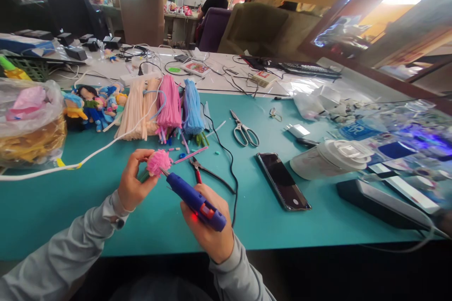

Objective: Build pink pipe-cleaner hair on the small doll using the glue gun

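Note:
Between the thumb and fingers of my left hand [136,181] is a fluffy pink flower [158,162]. My right hand [209,225] is wrapped round a dark blue glue gun [194,201] with a red light glowing near its grip. The gun's metal nozzle points up and left and meets the flower's right side; whether they touch is hard to tell. Just beyond my hands lie pliers [212,173] with a red handle, partly behind the gun, and a pink stick [191,154]. Bundles of peach [136,113], pink [170,103] and blue [193,106] stems lie behind the flower.
Scissors [244,130], a phone [283,181] and a lidded white cup [330,159] are on the green mat [148,230] to the right. A black cable runs past the pliers. Small dolls [97,106] and a plastic bag [30,122] stand at left. People sit in the background.

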A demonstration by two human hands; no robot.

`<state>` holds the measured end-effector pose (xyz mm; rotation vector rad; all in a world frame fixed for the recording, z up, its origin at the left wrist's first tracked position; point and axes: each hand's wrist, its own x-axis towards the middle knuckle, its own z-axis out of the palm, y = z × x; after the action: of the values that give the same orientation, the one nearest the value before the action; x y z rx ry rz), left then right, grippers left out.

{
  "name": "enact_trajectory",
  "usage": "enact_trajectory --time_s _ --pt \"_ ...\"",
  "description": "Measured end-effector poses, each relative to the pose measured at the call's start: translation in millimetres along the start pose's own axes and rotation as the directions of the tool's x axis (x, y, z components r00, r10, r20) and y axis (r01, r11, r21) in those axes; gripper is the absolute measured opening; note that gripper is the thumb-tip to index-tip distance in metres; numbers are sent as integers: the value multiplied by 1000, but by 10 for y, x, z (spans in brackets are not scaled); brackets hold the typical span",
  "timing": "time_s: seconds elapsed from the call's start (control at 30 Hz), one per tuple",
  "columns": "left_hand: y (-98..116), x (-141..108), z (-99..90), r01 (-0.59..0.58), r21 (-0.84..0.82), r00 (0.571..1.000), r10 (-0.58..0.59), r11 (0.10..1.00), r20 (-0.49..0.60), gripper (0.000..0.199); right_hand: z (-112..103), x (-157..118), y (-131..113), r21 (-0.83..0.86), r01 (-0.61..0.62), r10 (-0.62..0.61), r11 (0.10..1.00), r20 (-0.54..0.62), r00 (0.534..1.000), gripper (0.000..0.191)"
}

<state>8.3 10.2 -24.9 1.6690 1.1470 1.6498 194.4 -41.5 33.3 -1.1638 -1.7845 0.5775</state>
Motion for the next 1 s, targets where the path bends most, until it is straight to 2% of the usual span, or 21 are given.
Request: enact_trajectory --time_s 0.1,0.37,0.77,0.9,1.0 --pt "2 0 -3 13 -8 1000 -13 1000 -6 39 2 -12 4 -8 11 -11 1000 7 1000 18" --pt "-17 1 -13 -52 22 999 52 998 6 40 2 -47 39 -22 21 -20 1000 5 1000 17" --pt "-37 -6 0 -44 7 999 44 999 -13 42 39 -68 86 -21 30 -30 999 -11 999 18" --pt "-37 -9 8 -7 -23 1000 7 1000 -30 41 42 -68 73 9 1 -1 1000 -7 1000 15" --pt "-21 3 29 69 -86 996 -73 994 -46 39 32 -56 76 67 -68 67 995 17 998 12"
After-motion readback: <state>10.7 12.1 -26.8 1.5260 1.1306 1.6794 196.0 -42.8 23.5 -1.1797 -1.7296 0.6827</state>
